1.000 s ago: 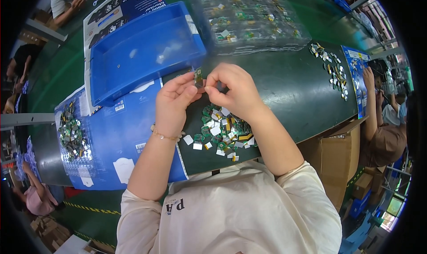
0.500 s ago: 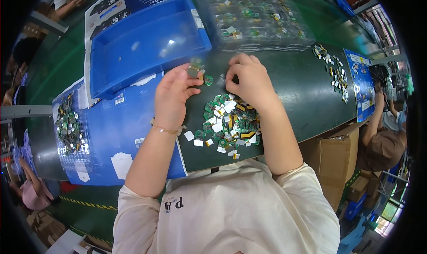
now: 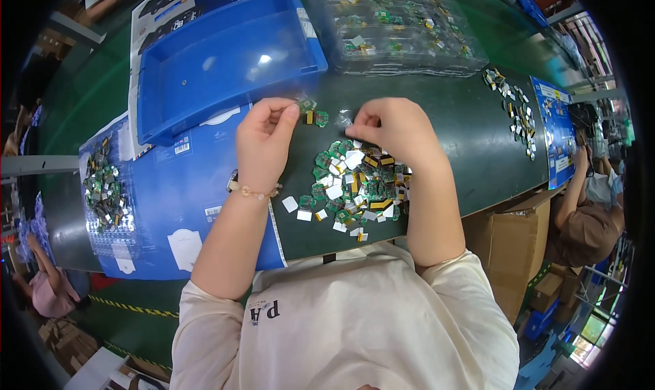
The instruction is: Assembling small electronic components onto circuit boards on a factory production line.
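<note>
My left hand (image 3: 265,141) pinches a small green and gold circuit piece (image 3: 310,113) between thumb and fingers above the dark green table (image 3: 450,137). My right hand (image 3: 390,129) is a little to its right, fingertips closed on a small clear bit (image 3: 343,118); what it is I cannot tell. Just below both hands lies a loose pile of small green circuit boards (image 3: 351,182) with white and gold pieces mixed in.
An empty blue plastic bin (image 3: 225,55) stands behind my left hand. Clear trays with boards (image 3: 402,25) sit at the back. A blue printed sheet (image 3: 170,199) holds another board pile (image 3: 102,192) at left. More boards (image 3: 512,107) lie right, near a cardboard box (image 3: 518,243) and a seated person (image 3: 590,212).
My hands have drawn apart: the left keeps the small board while the right has moved rightward with the clear bit. The view has shifted slightly.
</note>
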A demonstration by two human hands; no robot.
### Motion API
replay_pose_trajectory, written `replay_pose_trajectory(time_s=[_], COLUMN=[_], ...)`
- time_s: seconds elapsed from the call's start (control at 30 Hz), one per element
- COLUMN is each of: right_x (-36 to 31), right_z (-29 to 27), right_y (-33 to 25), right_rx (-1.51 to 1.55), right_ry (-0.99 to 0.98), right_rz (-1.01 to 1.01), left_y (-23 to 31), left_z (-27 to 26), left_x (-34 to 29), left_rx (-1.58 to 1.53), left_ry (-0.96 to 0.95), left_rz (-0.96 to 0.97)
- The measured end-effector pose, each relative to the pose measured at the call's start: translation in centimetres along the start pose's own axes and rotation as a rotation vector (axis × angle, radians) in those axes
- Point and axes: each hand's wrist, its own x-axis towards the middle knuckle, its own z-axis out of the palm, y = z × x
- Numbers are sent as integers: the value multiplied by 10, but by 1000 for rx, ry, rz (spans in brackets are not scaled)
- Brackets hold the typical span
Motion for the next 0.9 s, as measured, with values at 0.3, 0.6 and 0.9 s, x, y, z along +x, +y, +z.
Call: replay_pose_trajectory(time_s=[0.3,0.6,0.9], right_x=[-10,-8,-8], right_z=[-3,-16,-3], right_y=[1,4,-3], right_rx=[-53,248,863], right_ry=[-314,-453,-231], right_rz=[-289,-271,-209], left_y=[14,9,24], left_z=[8,8,3], left_x=[0,-14,-15], left_rx=[489,61,-158], left_ry=[156,-228,-930], left_rz=[334,50,-281])
